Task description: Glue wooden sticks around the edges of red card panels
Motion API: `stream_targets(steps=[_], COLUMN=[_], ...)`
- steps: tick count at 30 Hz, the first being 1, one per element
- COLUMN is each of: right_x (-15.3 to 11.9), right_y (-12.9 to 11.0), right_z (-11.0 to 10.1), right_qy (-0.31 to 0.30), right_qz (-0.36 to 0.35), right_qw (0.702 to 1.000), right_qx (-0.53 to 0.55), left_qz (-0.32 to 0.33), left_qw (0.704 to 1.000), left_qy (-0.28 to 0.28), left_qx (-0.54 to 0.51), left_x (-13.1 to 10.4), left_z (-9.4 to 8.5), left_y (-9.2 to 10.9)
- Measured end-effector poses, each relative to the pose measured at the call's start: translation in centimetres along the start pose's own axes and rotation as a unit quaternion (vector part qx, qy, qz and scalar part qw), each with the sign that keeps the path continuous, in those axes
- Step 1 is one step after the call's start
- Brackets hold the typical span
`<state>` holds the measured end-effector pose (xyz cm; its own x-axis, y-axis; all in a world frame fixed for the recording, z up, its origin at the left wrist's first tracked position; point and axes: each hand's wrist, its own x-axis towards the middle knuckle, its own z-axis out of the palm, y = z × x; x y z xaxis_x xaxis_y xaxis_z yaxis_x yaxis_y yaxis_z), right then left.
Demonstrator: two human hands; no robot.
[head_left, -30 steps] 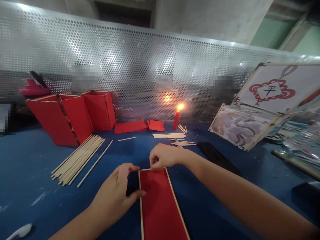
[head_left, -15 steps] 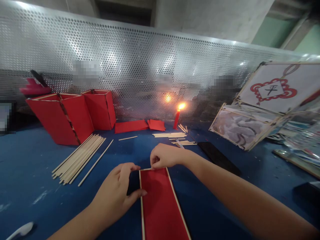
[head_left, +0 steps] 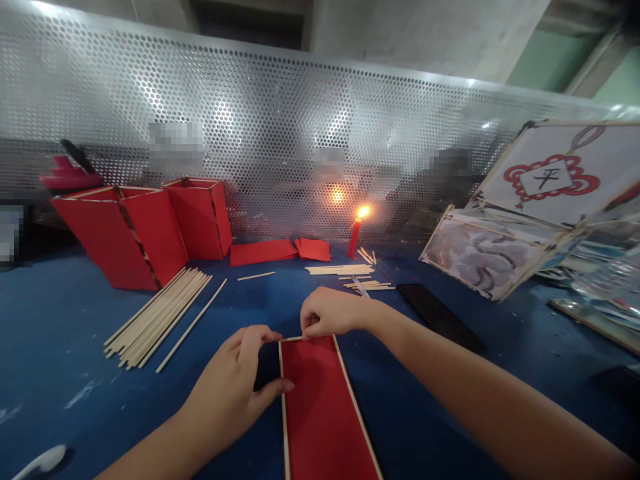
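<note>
Flat on the blue table in front of me lies a long red paper panel (head_left: 323,407), its visible edges lined with thin pale wooden sticks. My left hand (head_left: 237,380) holds its far left corner, thumb on the left edge and index fingertip at the corner. Fingers curled in a pinch, my right hand (head_left: 333,312) presses on the short wooden stick (head_left: 294,339) along the far edge. The fingertips hide part of that stick. Beyond my hands, a lit red candle (head_left: 354,237) stands upright.
Two red box-like frames (head_left: 110,240) stand at left, beside a bundle of wooden sticks (head_left: 160,320). Red paper pieces (head_left: 263,252) and short sticks (head_left: 340,270) lie farther back. At right are a black flat object (head_left: 440,317) and a painted paper lantern (head_left: 490,253). A perforated metal panel (head_left: 280,133) stands behind.
</note>
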<state>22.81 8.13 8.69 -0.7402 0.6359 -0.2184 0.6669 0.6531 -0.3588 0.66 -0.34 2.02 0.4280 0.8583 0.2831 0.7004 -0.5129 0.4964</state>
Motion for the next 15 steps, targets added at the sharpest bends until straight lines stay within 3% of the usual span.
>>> stream_targets(steps=[15], right_x=[0.20], right_y=[-0.12], right_z=[0.01], right_qy=[-0.008], right_qz=[-0.015], right_qw=[0.999], right_qx=[-0.029], left_qz=[0.001], left_qw=[0.999], left_qy=[0.025], left_qx=[-0.036], left_x=[0.01], left_z=[0.40], left_y=[-0.28])
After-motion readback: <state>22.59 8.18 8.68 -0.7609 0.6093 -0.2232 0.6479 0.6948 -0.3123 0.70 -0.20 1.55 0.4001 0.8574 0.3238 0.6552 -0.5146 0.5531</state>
